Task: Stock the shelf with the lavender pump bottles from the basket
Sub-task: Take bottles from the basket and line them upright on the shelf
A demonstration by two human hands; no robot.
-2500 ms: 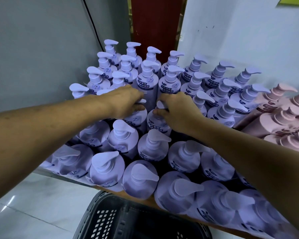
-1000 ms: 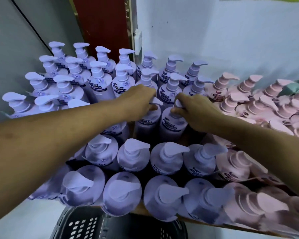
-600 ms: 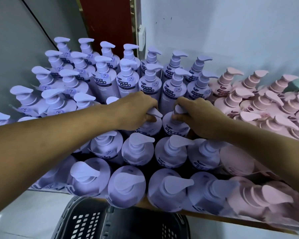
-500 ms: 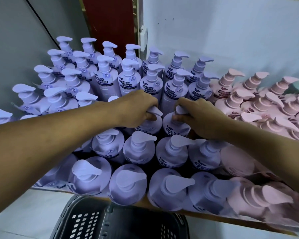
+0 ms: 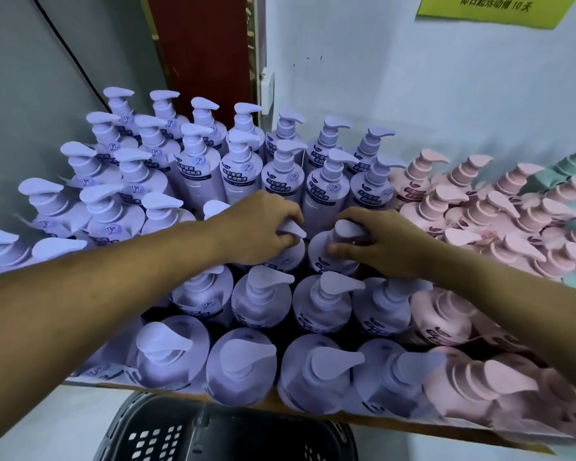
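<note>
- The basket (image 5: 153,440) sits lowest, under the front edge of the shelf (image 5: 379,425). Its contents cannot be seen from here.
- The front rows of lavender pump bottles (image 5: 240,364) are tightly packed. Both forearms cross above them and should clear the pump heads.
- At mid-shelf, the left hand (image 5: 256,231) is curled around the pump of one bottle (image 5: 288,261). The right hand (image 5: 379,247) grips the pump of its neighbour (image 5: 326,259), just beside it.
- Judgement: set each bottle straight down, turn its nozzle to match the row, and let go only once the base sits flat.
- The back rows (image 5: 197,168) stand upright with labels forward. The pink bottles (image 5: 423,191) begin to the right, so neither bottle should drift that way.
</note>
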